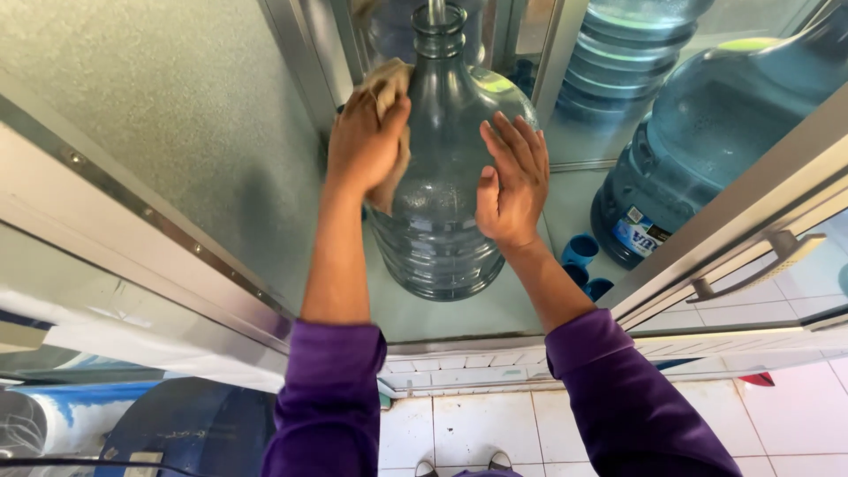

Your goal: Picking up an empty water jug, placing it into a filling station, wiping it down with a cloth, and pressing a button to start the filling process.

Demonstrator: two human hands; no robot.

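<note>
Water jug (442, 177) stands empty, left hand (367, 137) pinching a cloth (389, 84) against it, right hand (511, 181) spread flat; neighbouring blue jug (707, 132) bears a label (638, 231).

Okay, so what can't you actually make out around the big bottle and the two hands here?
Head view, the only one:
- The top of the clear water bottle: its mouth is cut off by the upper edge.
- The cloth: mostly hidden under the left hand.
- The bottle's right shoulder, covered by the right hand lying flat on it.
- The blue bottles to the right: cut off by the metal door frame.
- The small blue caps: partly behind the right forearm.
</note>
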